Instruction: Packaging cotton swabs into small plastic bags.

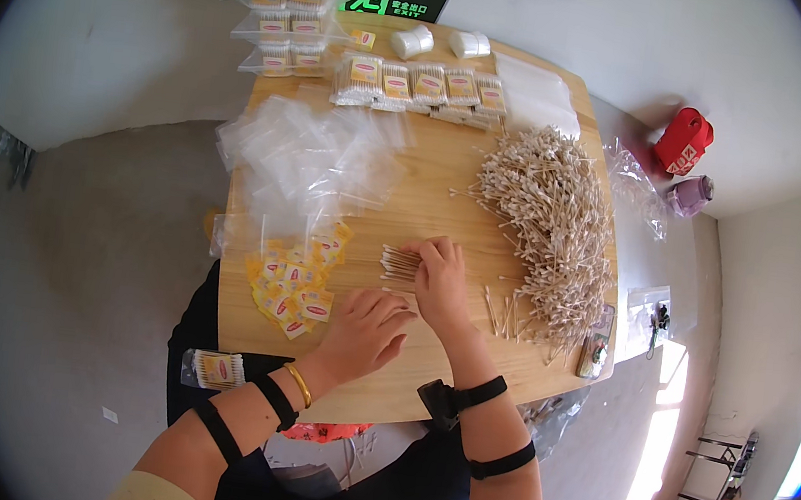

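Observation:
A small row of cotton swabs (397, 262) lies side by side near the middle of the wooden table (419, 173). My right hand (442, 279) is closed around the right end of these swabs, its fingers covering that end. Nearer to me, my left hand (367, 330) hovers low over the table with loosely curved fingers apart, holding nothing I can see. A few swabs lie just beyond its fingertips. To the right rises a large heap of loose cotton swabs (551, 228), some strewn at its near edge. Yellow printed cards (293, 282) are scattered left of my left hand.
Clear plastic bags (312, 156) are piled at the left. Packed swab bags (424, 85) line the back, with two white rolls (411, 42) behind them. More packs stand stacked (289, 15) at the far left. A phone-like object (594, 354) lies by the right edge.

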Tool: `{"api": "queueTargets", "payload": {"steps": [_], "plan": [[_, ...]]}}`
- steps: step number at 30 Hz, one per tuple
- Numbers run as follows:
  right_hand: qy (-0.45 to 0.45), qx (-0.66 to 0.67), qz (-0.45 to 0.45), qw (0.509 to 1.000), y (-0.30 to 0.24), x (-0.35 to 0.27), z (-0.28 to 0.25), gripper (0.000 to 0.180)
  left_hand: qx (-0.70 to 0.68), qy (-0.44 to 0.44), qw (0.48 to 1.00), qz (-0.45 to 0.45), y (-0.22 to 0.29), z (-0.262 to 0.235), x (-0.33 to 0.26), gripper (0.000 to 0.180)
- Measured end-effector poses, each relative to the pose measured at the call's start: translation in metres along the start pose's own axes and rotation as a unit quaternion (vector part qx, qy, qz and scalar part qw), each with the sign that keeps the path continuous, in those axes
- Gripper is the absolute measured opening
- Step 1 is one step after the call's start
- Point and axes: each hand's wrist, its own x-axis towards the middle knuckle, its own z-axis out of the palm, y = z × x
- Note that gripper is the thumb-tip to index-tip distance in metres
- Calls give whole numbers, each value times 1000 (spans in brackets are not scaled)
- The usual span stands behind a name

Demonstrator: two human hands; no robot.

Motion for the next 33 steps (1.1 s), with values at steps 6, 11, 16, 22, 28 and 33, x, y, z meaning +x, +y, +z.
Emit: {"api": "queueTargets", "payload": {"steps": [6,11,16,22,28,33], "plan": [[57,42,41,997,6,-18,-21,34,188,18,980,-59,5,-12,42,72],[89,90,116,985,0,-61,-39,32,203,-69,973,-82,-6,-2,50,87],[102,118,144,977,-1,-107,-44,29,228,-98,967,-60,3,0,26,91],[122,137,177,967,-16,-146,-33,26,242,-108,962,-62,24,4,-4,93],[203,70,145,966,-24,-153,-13,22,292,-129,947,-38,25,-3,-3,95],[215,45,146,965,-26,-153,-15,21,298,-163,940,-14,29,-7,-17,96]]}}
